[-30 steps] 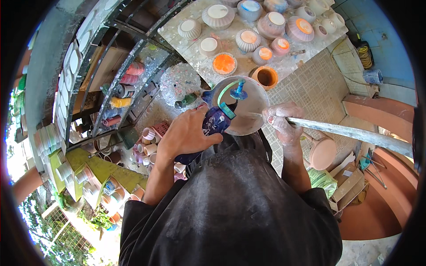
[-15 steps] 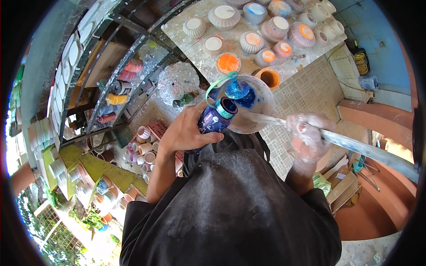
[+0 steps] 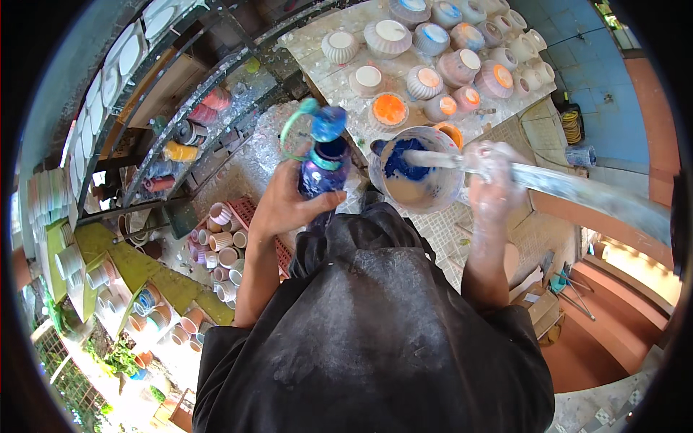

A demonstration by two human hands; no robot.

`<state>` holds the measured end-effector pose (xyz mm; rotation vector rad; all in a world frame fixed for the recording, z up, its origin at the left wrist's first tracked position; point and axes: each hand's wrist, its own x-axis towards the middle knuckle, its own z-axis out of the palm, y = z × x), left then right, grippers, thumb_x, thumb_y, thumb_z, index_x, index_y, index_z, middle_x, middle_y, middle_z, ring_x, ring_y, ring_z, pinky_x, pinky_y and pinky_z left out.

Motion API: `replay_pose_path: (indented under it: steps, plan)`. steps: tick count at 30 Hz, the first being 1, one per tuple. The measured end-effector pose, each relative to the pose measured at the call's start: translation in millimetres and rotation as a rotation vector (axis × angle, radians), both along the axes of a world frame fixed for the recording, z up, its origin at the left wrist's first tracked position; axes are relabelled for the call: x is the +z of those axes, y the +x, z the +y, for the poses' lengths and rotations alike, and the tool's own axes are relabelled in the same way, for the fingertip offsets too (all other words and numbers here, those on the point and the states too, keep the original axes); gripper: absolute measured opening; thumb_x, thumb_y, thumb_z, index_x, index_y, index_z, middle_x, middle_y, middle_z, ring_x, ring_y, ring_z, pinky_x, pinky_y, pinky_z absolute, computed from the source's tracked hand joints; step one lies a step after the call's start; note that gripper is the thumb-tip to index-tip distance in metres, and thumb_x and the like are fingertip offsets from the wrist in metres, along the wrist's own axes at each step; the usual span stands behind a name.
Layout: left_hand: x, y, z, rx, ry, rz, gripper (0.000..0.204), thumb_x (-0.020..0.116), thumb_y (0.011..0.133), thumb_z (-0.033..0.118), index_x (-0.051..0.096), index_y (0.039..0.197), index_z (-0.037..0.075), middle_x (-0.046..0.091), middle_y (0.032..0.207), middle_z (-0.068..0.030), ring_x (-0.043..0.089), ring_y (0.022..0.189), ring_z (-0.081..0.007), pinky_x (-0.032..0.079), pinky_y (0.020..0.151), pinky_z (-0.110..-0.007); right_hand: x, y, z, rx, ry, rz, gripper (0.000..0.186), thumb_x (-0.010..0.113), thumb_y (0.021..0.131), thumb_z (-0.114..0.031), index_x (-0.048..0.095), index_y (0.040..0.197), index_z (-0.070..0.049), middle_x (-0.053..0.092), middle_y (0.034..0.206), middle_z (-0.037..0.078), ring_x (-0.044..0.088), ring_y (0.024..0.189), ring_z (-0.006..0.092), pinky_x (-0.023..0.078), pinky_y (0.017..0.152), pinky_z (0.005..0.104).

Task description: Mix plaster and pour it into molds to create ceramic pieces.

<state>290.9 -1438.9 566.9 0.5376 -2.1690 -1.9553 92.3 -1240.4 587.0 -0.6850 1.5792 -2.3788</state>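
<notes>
My left hand is wrapped round a dark blue-purple bottle, held roughly upright. Its blue cap hangs open above the mouth on a green strap. To the right, my right hand, coated in pale residue, grips a long whitish stick. The stick's far end dips into a whitish bucket. Inside the bucket, a deep blue patch of liquid lies on a cream-coloured mix. Bottle and bucket are apart.
A stained table beyond the bucket holds several ribbed pots and an orange-filled pot. At left stand metal shelves and a red crate beside many small pots. An orange-brown wall curves at right.
The bottle has moved left, away from the bucket, and turned from tilted to upright. The stick now reaches into the blue liquid, my right hand having shifted slightly.
</notes>
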Motion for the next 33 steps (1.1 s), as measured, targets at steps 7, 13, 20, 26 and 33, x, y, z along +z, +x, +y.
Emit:
replay_pose_path:
  steps: [7, 13, 20, 26, 33]
  plan:
    - [-37, 27, -31, 0.255, -0.215, 0.004, 0.054, 0.078, 0.068, 0.018, 0.051, 0.111, 0.000, 0.062, 0.097, -0.0098, 0.059, 0.089, -0.0163, 0.045, 0.083, -0.031, -13, 3, 12, 0.092, 0.075, -0.066, 0.006, 0.050, 0.078, 0.002, 0.055, 0.075, 0.004, 0.054, 0.069, 0.011, 0.050, 0.059, 0.0182, 0.042, 0.058, 0.0306]
    - [-76, 30, -73, 0.451, -0.168, -0.006, 0.045, 0.078, 0.068, 0.013, 0.056, 0.105, 0.002, 0.062, 0.097, -0.0071, 0.059, 0.090, -0.0168, 0.045, 0.083, -0.030, -28, 21, 5, 0.002, 0.237, 0.109, 0.010, 0.048, 0.078, 0.003, 0.050, 0.068, 0.001, 0.052, 0.068, 0.007, 0.047, 0.057, 0.0141, 0.041, 0.056, 0.0285]
    - [-194, 44, -158, 0.611, -0.122, -0.045, 0.044, 0.079, 0.065, 0.010, 0.058, 0.102, 0.002, 0.065, 0.093, -0.0059, 0.060, 0.083, -0.0168, 0.047, 0.078, -0.030, -30, 36, -10, -0.118, 0.193, 0.008, 0.005, 0.051, 0.078, 0.001, 0.054, 0.075, 0.004, 0.052, 0.066, 0.009, 0.050, 0.060, 0.0159, 0.042, 0.059, 0.0288]
    - [-308, 45, -197, 0.641, -0.172, -0.125, 0.044, 0.080, 0.061, 0.013, 0.060, 0.098, 0.001, 0.064, 0.092, -0.0070, 0.059, 0.084, -0.0191, 0.045, 0.078, -0.032, -37, 36, -14, -0.267, 0.477, 0.335, 0.008, 0.052, 0.077, -0.001, 0.056, 0.081, 0.005, 0.053, 0.066, 0.011, 0.053, 0.062, 0.0211, 0.045, 0.063, 0.0327]
    - [-440, 36, -228, 0.719, -0.077, -0.178, 0.052, 0.080, 0.060, 0.014, 0.058, 0.105, 0.001, 0.060, 0.101, -0.0083, 0.055, 0.093, -0.0217, 0.041, 0.086, -0.034, 34, 35, -10, -0.124, 0.284, 0.079, 0.021, 0.052, 0.077, -0.013, 0.042, 0.060, -0.009, 0.033, 0.052, -0.001, 0.028, 0.048, 0.0121, 0.021, 0.048, 0.0291]
